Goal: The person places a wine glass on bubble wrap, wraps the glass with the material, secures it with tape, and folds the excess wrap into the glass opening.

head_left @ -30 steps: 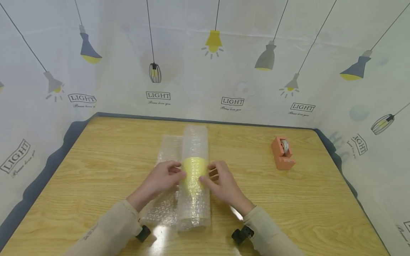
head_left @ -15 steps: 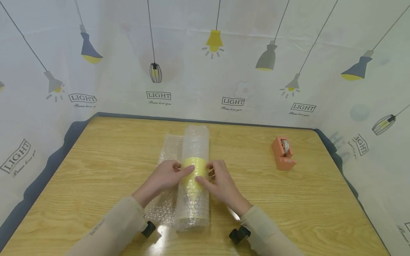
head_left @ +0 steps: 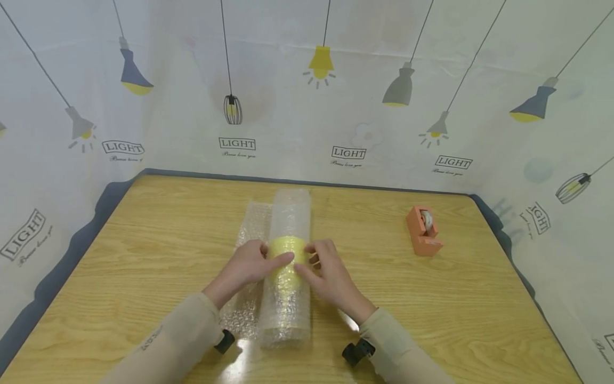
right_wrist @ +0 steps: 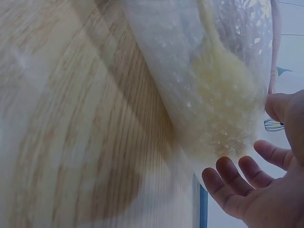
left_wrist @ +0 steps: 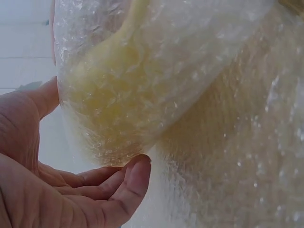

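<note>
A roll of bubble wrap (head_left: pixel 290 213) lies lengthwise on the table, wound round a yellow object (head_left: pixel 287 274) that shows blurred through the layers. In the left wrist view this object has a rounded body narrowing to a thin stem. My left hand (head_left: pixel 249 261) holds the roll's left side, thumb across its top and fingers low against it. On the right side my right hand (head_left: pixel 331 272) cups the roll, with its thumb on top and its bent fingers along the flank. An unrolled sheet of bubble wrap (head_left: pixel 240 301) extends from under the roll to the left.
An orange tape dispenser (head_left: pixel 424 232) with a roll of clear tape stands at the right on the wooden table (head_left: pixel 384 320). A white curtain printed with lamps (head_left: pixel 288 80) encloses the table's back and sides.
My left thumb has moved rightward from the roll's left edge onto its top. The roll has shifted slightly left, and the right hand has followed it. The tape dispenser has stayed put.
</note>
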A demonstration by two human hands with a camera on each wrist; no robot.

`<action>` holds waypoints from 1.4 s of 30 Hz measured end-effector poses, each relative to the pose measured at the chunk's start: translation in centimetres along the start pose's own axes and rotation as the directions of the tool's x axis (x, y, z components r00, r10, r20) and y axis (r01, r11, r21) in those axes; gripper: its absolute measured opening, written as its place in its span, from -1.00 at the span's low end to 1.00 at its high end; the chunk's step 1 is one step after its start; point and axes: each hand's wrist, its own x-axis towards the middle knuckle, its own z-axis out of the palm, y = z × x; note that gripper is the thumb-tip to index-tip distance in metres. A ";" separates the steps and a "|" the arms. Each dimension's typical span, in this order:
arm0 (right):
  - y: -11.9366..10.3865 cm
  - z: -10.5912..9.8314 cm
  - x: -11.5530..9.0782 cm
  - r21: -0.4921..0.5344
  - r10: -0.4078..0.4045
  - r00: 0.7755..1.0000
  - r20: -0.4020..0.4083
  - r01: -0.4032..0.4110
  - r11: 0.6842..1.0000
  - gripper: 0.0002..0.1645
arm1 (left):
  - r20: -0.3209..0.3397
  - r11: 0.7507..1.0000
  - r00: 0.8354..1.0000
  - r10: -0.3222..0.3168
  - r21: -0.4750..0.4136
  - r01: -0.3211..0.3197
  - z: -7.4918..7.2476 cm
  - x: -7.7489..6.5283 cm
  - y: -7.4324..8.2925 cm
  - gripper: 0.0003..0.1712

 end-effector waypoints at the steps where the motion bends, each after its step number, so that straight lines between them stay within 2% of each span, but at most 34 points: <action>1: 0.0 0.0 0.0 0.004 -0.005 1.000 0.002 0.005 1.000 -0.64 | 0.002 1.000 1.000 0.003 -0.001 -0.003 -0.1 0.0 -0.1 -0.21; 5: 0.0 -0.2 -0.1 0.021 -0.013 1.000 0.008 0.013 1.000 -0.67 | 0.013 1.000 1.000 0.018 -0.005 -0.018 -0.3 0.0 -0.4 -0.17; 11: 0.1 -0.3 -0.1 0.044 -0.042 0.999 0.002 0.042 0.998 -0.71 | 0.030 1.000 0.999 0.018 -0.015 -0.017 -0.7 0.1 -0.8 -0.30; 18: 0.4 -0.1 -0.2 0.045 -0.062 0.998 -0.003 0.062 0.997 -0.69 | 0.035 0.999 0.998 0.043 0.021 -0.044 -1.2 -0.2 -1.2 -0.05; 22: 0.6 0.1 -0.2 0.040 -0.076 0.997 -0.001 0.076 0.996 -0.66 | 0.040 0.999 0.998 0.041 0.028 -0.042 -1.4 -0.4 -1.2 0.00; 30: 0.5 0.3 -0.3 0.016 -0.086 0.996 0.012 0.086 0.996 -0.62 | -0.041 0.999 0.998 0.037 -0.033 -0.039 -1.7 -0.6 -1.3 -0.04; 35: 0.3 0.3 -0.2 0.004 -0.102 0.994 0.027 0.102 0.995 -0.58 | -0.090 0.996 0.992 0.084 -0.023 -0.087 -1.9 -0.7 -1.4 -0.15; 42: 0.2 0.4 -0.2 0.004 -0.152 0.988 0.028 0.152 0.988 -0.57 | -0.126 0.983 0.975 0.184 -0.001 -0.185 -2.4 -1.1 -1.4 -0.29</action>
